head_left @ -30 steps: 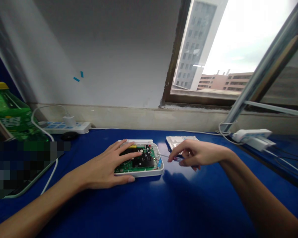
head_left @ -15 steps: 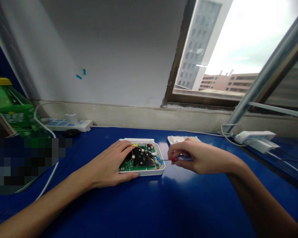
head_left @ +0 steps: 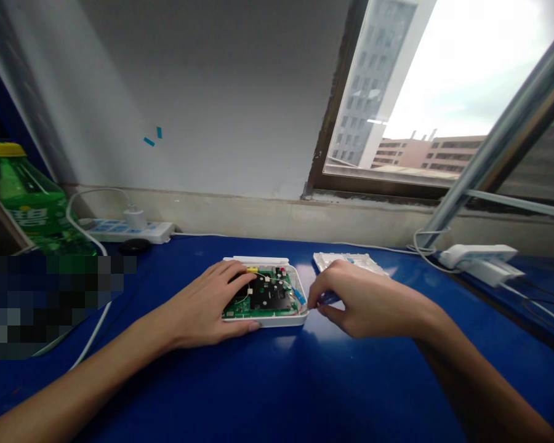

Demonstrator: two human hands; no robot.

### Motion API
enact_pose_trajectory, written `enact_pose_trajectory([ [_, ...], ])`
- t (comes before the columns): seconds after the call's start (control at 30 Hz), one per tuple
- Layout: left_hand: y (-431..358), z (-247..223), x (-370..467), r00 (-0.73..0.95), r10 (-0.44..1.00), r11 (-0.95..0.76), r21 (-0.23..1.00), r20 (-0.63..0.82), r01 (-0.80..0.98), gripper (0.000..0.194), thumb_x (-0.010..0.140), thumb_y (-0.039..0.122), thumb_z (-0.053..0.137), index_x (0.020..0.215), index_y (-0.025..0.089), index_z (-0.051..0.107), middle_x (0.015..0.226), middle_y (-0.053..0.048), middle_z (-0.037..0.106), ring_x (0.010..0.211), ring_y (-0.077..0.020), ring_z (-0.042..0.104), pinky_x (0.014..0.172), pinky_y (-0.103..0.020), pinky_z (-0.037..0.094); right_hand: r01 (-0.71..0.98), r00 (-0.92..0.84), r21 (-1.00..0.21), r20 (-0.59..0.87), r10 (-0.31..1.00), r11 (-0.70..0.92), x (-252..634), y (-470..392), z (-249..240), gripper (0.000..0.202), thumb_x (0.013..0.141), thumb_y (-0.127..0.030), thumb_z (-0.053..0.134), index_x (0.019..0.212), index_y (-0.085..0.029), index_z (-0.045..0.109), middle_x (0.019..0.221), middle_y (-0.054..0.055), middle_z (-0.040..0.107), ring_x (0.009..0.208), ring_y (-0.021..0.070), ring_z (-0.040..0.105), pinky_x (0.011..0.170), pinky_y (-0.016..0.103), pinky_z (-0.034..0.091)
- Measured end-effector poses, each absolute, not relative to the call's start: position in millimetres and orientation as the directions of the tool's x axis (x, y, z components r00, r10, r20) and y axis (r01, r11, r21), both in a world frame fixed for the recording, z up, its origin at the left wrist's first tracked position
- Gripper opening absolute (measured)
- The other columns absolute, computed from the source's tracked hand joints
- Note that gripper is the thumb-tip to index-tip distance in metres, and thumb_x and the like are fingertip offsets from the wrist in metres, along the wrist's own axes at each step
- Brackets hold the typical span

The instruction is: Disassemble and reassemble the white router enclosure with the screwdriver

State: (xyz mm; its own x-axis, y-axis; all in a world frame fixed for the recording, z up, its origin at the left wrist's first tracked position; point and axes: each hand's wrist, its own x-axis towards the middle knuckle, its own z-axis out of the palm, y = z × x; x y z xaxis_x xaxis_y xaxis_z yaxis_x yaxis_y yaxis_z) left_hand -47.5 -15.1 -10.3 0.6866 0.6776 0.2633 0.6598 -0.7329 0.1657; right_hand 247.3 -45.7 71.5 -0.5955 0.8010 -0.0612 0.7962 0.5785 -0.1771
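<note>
An opened white router (head_left: 277,321) lies on the blue tabletop, its green circuit board (head_left: 231,312) and black plate exposed. Thin white wires and a blue piece show inside it. My left hand (head_left: 207,301) grips the router's left side, fingers over the board and thumb along the near wall. At the right end of the casing, my right hand (head_left: 351,301) is closed round a screwdriver (head_left: 330,298) with a bluish clear handle. Its tip is hidden by my fingers at the near right corner. Behind that hand lies a white plastic cover (head_left: 346,261).
A power strip (head_left: 159,232) with a plugged-in charger and a green bottle (head_left: 32,203) stand at the left. Near them lies a black round object (head_left: 135,247). Another white power strip (head_left: 477,253) sits at the right by a metal pole (head_left: 461,184). Wall and window rise behind.
My right hand has moved slightly left and nearer to me, up to the router's near right corner. The screwdriver's shaft and red collar, seen before, are now hidden. My left hand stays in place.
</note>
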Motion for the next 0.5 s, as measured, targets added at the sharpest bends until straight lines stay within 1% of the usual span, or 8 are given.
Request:
enact_pose_trajectory([
  [0.07,-14.9,-10.5,-47.8,0.688,0.675,-0.735,0.172,0.266,0.656,0.075,0.087,0.072,0.057,0.146,0.026,0.052,0.148,-0.011,0.052,0.138,-0.0367,0.045,0.117,-0.055,0.035,0.788,-0.604,-0.21,-0.078,0.793,0.579,248.6,-45.1,70.1,0.026,0.081,-0.019,0.064,0.101,-0.025,0.079,0.094,0.006,0.077,0.09,0.0263,0.068,0.076,0.033,0.048],
  [0.2,-14.4,-9.7,-48.4,0.69,0.677,-0.735,0.183,0.257,0.653,0.075,0.087,0.073,0.058,0.146,0.028,0.052,0.148,-0.01,0.051,0.137,-0.037,0.045,0.115,-0.055,0.037,0.751,-0.638,-0.337,-0.153,0.754,0.567,263.3,-37.6,72.4,0.022,0.091,-0.023,0.061,0.107,-0.025,0.076,0.098,0.005,0.077,0.089,0.0226,0.068,0.078,0.032,0.048],
  [0.37,-13.5,-9.0,-49.1,0.695,0.68,-0.733,0.182,0.234,0.655,0.075,0.087,0.072,0.058,0.148,0.029,0.05,0.151,-0.009,0.049,0.139,-0.0362,0.043,0.117,-0.054,0.035,0.693,-0.688,-0.483,-0.22,0.691,0.536,282.4,-25.2,73.5,0.026,0.096,-0.032,0.059,0.117,-0.023,0.072,0.108,0.006,0.074,0.098,0.0222,0.067,0.081,0.03,0.048],
  [0.43,-13.6,-8.9,-49.1,0.696,0.679,-0.734,0.19,0.234,0.652,0.074,0.087,0.071,0.059,0.148,0.03,0.049,0.15,-0.009,0.049,0.139,-0.0359,0.044,0.116,-0.053,0.036,0.693,-0.688,-0.522,-0.273,0.672,0.498,285.0,-22.2,69.7,0.029,0.096,-0.034,0.058,0.121,-0.022,0.07,0.104,0.006,0.073,0.093,0.0209,0.067,0.076,0.028,0.049],
  [0.5,-14.2,-8.5,-48.9,0.693,0.682,-0.731,0.2,0.234,0.652,0.073,0.087,0.071,0.059,0.148,0.031,0.049,0.15,-0.009,0.049,0.138,-0.036,0.044,0.116,-0.054,0.036,0.734,-0.647,-0.534,-0.362,0.671,0.42,283.7,-20.5,63.3,0.033,0.097,-0.035,0.055,0.126,-0.022,0.066,0.094,0.005,0.071,0.079,0.0178,0.065,0.067,0.026,0.048],
])
